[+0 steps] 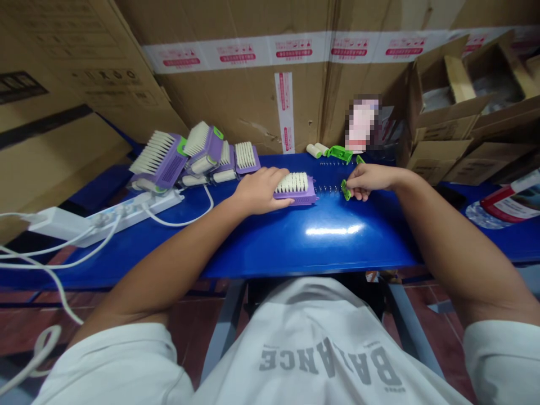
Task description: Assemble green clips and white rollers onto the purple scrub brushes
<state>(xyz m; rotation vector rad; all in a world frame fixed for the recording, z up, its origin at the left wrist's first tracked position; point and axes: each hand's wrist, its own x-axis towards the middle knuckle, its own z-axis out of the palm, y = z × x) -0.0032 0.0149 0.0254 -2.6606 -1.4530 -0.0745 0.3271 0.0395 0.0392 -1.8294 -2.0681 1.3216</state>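
My left hand (262, 190) is wrapped round the left end of a purple brush (296, 199) with rows of white bristles, which lies on the blue table. From its right end a row of thin metal coils (328, 189) reaches toward a small green plastic piece (346, 190). My right hand (366, 181) pinches that green piece between thumb and fingers. Behind them lie two white rollers (314, 151), a green plastic frame (340, 153) and a second metal coil (333, 163). Another small green piece (360, 160) sits just beyond my right hand.
Several purple brushes (169, 163) are piled at the left. A white power strip (126, 212) with cables lies before them. Cardboard boxes (236, 90) stand behind the blue table (270, 247). Opened cartons (442, 129) and a labelled bottle (512, 199) are at the right.
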